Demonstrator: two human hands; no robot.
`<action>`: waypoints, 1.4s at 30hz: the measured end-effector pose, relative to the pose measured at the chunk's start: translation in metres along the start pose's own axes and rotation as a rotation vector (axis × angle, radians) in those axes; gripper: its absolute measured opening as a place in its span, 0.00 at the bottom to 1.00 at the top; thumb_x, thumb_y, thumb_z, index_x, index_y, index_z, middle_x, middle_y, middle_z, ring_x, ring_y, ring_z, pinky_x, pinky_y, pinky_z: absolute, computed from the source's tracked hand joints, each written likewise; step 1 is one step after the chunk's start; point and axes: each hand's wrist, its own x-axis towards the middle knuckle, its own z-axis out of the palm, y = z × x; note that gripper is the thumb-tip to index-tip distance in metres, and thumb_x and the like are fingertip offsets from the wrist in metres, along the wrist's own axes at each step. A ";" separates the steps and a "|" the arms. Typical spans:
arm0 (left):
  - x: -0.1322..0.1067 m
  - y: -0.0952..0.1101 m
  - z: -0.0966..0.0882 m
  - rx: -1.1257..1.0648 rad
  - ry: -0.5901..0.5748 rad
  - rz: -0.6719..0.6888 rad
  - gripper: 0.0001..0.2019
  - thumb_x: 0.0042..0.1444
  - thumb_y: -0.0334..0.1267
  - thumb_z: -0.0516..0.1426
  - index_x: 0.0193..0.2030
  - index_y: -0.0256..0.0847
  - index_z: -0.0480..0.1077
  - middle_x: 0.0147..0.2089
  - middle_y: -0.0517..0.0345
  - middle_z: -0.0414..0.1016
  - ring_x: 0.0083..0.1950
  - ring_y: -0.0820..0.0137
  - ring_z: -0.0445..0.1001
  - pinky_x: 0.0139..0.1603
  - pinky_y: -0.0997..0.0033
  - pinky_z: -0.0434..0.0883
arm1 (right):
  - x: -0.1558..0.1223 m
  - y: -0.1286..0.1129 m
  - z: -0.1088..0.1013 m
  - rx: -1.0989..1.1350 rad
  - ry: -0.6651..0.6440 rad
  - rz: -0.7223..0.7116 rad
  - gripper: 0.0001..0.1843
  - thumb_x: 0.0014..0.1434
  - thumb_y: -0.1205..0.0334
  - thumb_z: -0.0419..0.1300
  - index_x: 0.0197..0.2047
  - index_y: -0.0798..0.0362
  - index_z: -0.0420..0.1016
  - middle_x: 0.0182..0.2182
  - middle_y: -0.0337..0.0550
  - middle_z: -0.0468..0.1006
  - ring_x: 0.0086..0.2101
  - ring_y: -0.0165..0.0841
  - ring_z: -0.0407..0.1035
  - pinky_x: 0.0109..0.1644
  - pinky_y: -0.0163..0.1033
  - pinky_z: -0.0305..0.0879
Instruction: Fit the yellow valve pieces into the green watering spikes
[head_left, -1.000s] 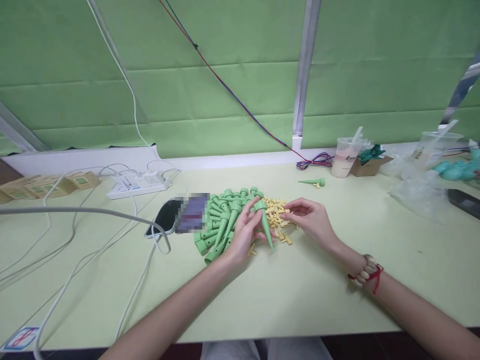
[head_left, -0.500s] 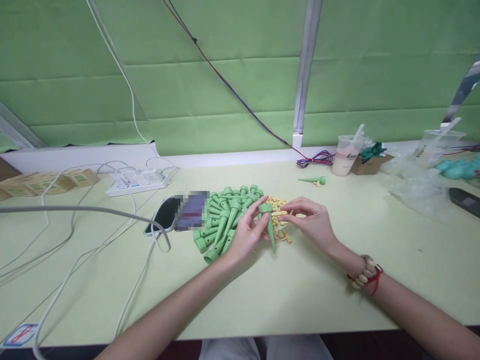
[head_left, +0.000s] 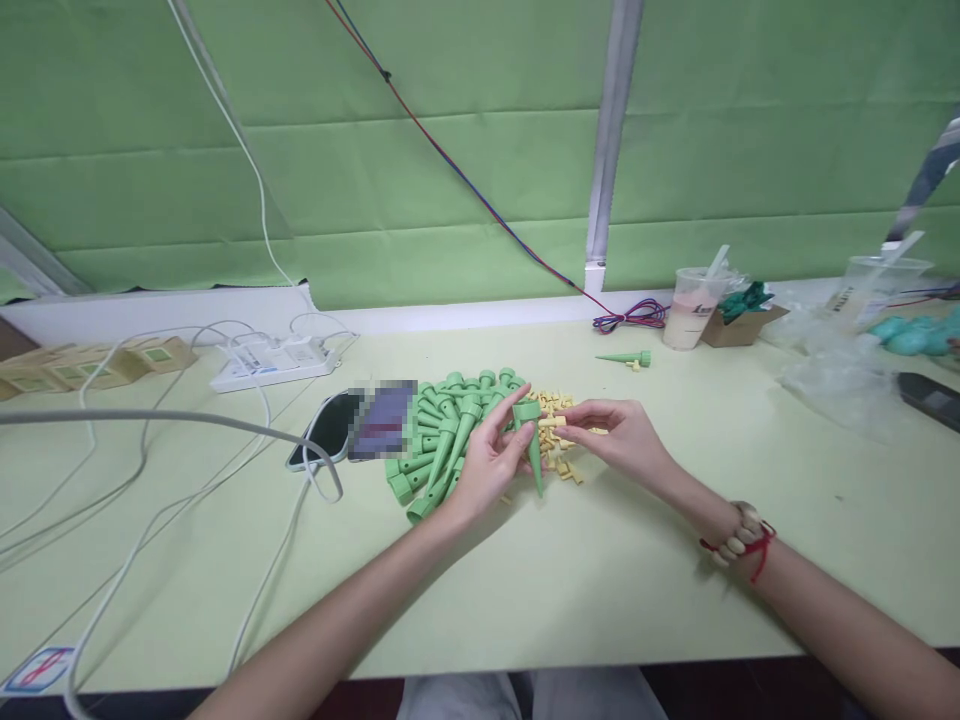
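Observation:
My left hand (head_left: pixel 487 458) grips a green plastic spike (head_left: pixel 532 450) near its wide top, the tip pointing down toward the table. My right hand (head_left: pixel 616 437) pinches a small yellow plastic piece (head_left: pixel 551 421) and holds it against the side of the spike's top. Behind my left hand lies a heap of green spikes (head_left: pixel 442 430). A pile of small yellow pieces (head_left: pixel 559 412) lies just behind and under both hands.
A phone (head_left: pixel 330 428) lies left of the heap, with white cables (head_left: pixel 150 470) and a power strip (head_left: pixel 274 362) further left. One finished green spike (head_left: pixel 626 358), a drink cup (head_left: pixel 691 308), a cardboard box (head_left: pixel 739 325) and plastic bags (head_left: pixel 840 375) sit at the right rear.
My right hand picked a yellow piece from the pile and brought it left to the top of the spike. My left hand turned the spike slightly and lifted it a little.

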 end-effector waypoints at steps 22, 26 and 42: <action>0.002 -0.007 -0.005 0.101 -0.059 0.054 0.31 0.56 0.42 0.54 0.65 0.41 0.51 0.28 0.60 0.68 0.24 0.77 0.69 0.24 0.77 0.72 | -0.007 -0.001 -0.001 -0.392 -0.226 -0.216 0.16 0.64 0.54 0.44 0.27 0.51 0.55 0.25 0.37 0.61 0.26 0.30 0.56 0.31 0.36 0.53; 0.001 -0.008 -0.009 0.251 -0.080 0.200 0.28 0.57 0.40 0.53 0.64 0.43 0.53 0.35 0.55 0.72 0.26 0.77 0.69 0.24 0.79 0.71 | -0.007 0.001 -0.002 -0.307 -0.242 -0.219 0.18 0.63 0.54 0.44 0.24 0.51 0.54 0.24 0.37 0.59 0.27 0.31 0.55 0.33 0.37 0.53; 0.001 0.000 -0.005 0.127 -0.053 0.094 0.31 0.54 0.42 0.56 0.64 0.41 0.53 0.32 0.57 0.73 0.26 0.76 0.68 0.25 0.76 0.74 | -0.009 -0.004 -0.001 -0.357 -0.163 -0.277 0.16 0.65 0.55 0.41 0.30 0.50 0.60 0.30 0.41 0.61 0.32 0.32 0.58 0.38 0.39 0.58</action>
